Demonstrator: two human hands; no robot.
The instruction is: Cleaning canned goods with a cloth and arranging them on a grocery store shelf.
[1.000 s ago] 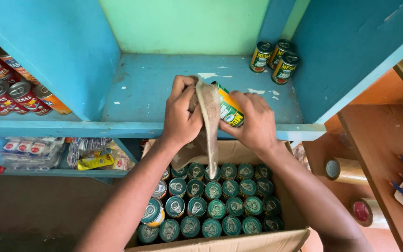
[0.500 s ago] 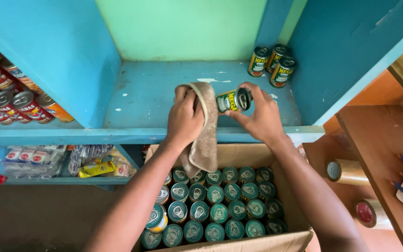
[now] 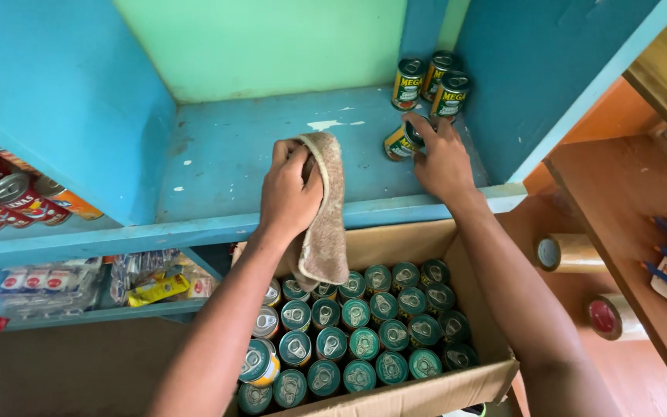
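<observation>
Blue-painted shelving is filling the view, with a pale green back wall behind the open shelf and a cardboard box of green-lidded cans sitting just below its front edge. On the shelf, the right hand is clamped around a green and yellow can, which is tilting on its side just in front of three upright cans grouped in the back right corner. The left hand is closed on a beige cloth, bunching it against the shelf's front part while the loose end is hanging over the edge toward the box. To do this step well, it seems best to be bringing the can fully upright before letting go, setting its base flat on the boards and sliding it in until it is touching its neighbours, so the row is staying tight. Fingers should be opening only once the can is standing steady, since a nudge could topple the group. The cloth is better kept away from the placed cans, so it is not dragging one over.
</observation>
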